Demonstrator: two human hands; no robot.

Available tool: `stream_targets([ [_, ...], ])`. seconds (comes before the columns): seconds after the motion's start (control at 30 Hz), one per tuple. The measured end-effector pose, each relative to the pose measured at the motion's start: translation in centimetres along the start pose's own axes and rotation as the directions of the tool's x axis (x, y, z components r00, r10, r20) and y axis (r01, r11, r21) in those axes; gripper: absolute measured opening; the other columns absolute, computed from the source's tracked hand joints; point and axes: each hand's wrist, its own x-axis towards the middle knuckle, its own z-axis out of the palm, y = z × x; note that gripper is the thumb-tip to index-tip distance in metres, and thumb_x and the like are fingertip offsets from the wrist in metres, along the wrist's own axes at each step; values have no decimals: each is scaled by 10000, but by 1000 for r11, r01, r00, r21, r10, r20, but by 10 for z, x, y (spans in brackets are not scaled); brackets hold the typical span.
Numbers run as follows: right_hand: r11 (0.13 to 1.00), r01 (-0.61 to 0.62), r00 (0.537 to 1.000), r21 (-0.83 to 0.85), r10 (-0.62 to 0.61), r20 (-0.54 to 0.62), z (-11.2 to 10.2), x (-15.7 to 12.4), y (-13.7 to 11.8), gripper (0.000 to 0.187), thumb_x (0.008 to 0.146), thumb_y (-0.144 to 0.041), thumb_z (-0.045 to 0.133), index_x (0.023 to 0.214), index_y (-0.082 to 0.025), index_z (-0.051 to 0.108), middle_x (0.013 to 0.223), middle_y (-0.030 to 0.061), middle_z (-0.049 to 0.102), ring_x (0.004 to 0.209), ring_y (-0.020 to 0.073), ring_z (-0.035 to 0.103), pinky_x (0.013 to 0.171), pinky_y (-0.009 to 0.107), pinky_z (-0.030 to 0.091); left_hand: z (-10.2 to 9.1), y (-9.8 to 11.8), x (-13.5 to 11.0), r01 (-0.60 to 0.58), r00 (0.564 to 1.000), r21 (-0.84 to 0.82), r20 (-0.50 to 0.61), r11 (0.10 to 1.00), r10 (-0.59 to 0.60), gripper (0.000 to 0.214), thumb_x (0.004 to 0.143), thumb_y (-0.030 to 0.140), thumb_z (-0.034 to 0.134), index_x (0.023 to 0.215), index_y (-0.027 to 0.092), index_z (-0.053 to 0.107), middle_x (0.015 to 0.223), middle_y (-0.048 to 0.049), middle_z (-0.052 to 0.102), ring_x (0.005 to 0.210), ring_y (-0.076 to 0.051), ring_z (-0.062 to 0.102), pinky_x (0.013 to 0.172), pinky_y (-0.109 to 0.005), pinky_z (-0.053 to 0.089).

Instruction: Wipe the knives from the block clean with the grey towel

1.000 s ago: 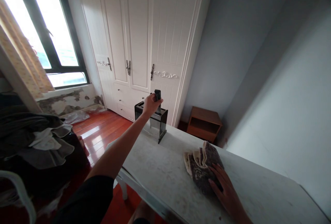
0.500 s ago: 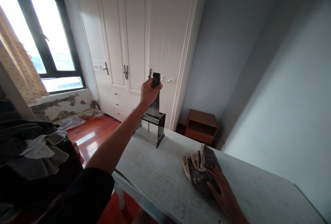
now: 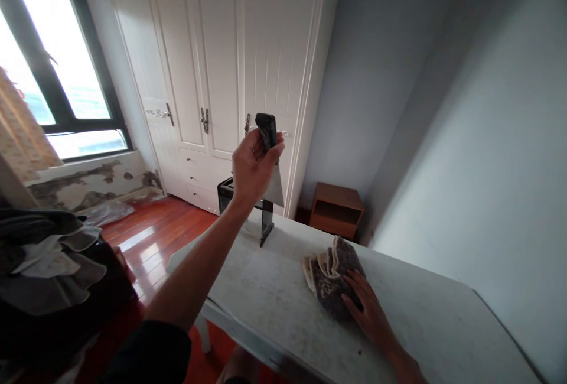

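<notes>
My left hand (image 3: pixel 254 162) is wrapped round the black handle (image 3: pixel 267 130) of a kitchen knife, held upright with its wide grey blade (image 3: pixel 275 188) pointing down. Just behind and below that hand stands a dark knife block (image 3: pixel 267 218) with clear sides, partly hidden by my forearm. The blade shows outside the block's slots, in front of its right end. On the tabletop, my right hand (image 3: pixel 365 307) lies on a folded brown and beige cloth (image 3: pixel 330 289), its fingers stretched over the fabric and the thumb apart.
The pale marbled table (image 3: pixel 283 289) runs from the middle to the lower right. Beyond it are a white wardrobe (image 3: pixel 221 65) and a brown nightstand (image 3: pixel 336 210). A dark heap of clothes (image 3: pixel 48 266) lies at left, below the window (image 3: pixel 62 53).
My left hand has drawn the knife up out of the block and nearer to me, baring the blade. The right hand stays on the cloth. The view has shifted slightly.
</notes>
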Motion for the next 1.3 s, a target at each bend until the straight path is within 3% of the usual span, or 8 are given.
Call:
stream_targets([
  [0.27,999,-39,999,24,39,-21,-11,2,-18,457,924,-449,523,1311,-217,594,1426,120,528,1390,312,397,1137,557,343,22,-5,-75,180,978,-325,-44,928,-206,317,764,257,781,1050,194,658,1040,-58,736,996,-196,704,977,-378,535],
  [0.47,997,-76,995,2,76,-60,-25,-10,-27,399,888,-320,526,1246,-179,628,1375,133,566,1371,311,414,1125,547,356,43,-37,-118,316,893,-633,-54,707,-447,341,637,157,845,941,200,698,871,0,700,809,-115,674,861,-265,532],
  [0.57,995,-97,991,-15,95,-97,-35,-20,-31,373,845,-271,547,1187,-169,655,1335,141,593,1345,317,443,1113,544,371,47,-50,-136,377,848,-712,8,592,-530,332,614,112,815,913,195,696,788,15,645,714,-88,610,738,-227,513],
  [0.63,993,-118,985,-29,113,-128,-41,-27,-33,353,820,-234,550,1146,-163,668,1302,143,614,1328,312,462,1110,539,376,48,-56,-146,408,821,-757,61,510,-568,274,644,181,794,897,180,688,731,15,606,672,-90,572,687,-234,500],
  [0.8,979,-198,972,-49,190,-136,-59,-38,-40,296,811,-217,556,1069,-148,686,1270,150,636,1323,300,475,1110,499,387,47,-73,-158,446,751,-812,109,377,-651,236,754,348,715,684,174,572,584,48,479,558,-83,472,638,-260,482],
  [1.03,924,-380,925,-51,381,10,-85,-22,-57,341,937,-469,521,965,-203,733,1174,115,699,1259,307,549,1065,518,406,44,-111,-164,472,634,-853,154,222,-758,252,658,194,592,567,186,357,509,69,379,480,-67,394,576,-246,436],
  [1.17,906,-407,913,-113,407,-26,-82,-6,-63,264,934,-412,550,949,-222,733,1122,90,722,1187,329,596,1101,632,281,41,-126,-165,477,616,-861,182,180,-766,294,614,221,579,573,190,289,532,62,392,483,-64,417,565,-239,426],
  [1.3,936,-351,931,4,350,-102,-69,9,-73,242,923,-337,546,1010,-194,720,1150,104,710,1122,264,627,1093,506,366,37,-144,-166,486,595,-862,209,141,-776,401,690,336,587,557,198,235,474,67,353,424,-63,367,517,-242,396],
])
